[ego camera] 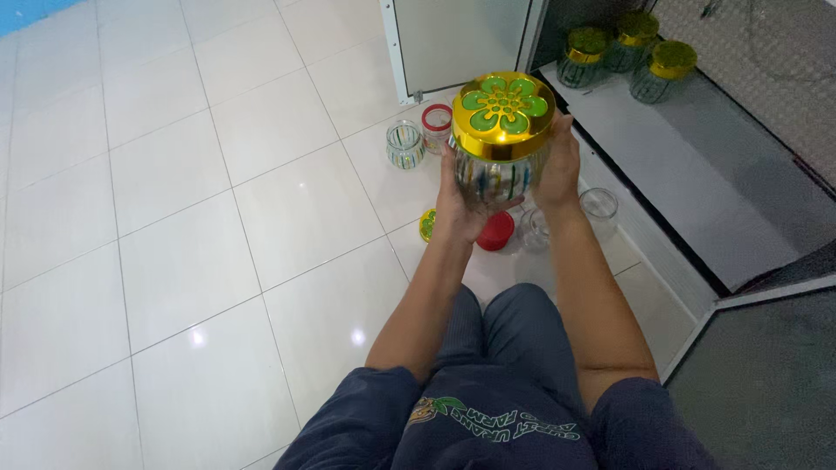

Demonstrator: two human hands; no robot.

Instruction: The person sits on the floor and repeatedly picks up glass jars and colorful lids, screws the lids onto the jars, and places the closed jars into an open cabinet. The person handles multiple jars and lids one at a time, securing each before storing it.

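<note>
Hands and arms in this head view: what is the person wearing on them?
Nothing covers the left hand or right hand: no gloves, rings or watch show. Both forearms are bare. Short dark blue sleeves end near the elbows.

Home, prob. kitchen: white tiled floor (pixel 174 218), open low cabinet (pixel 697 174) w/ gold-lidded glass jars (pixel 640 57).

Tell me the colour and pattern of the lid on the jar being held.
Gold lid with a green flower pattern on top, clearest in the head view.
</note>
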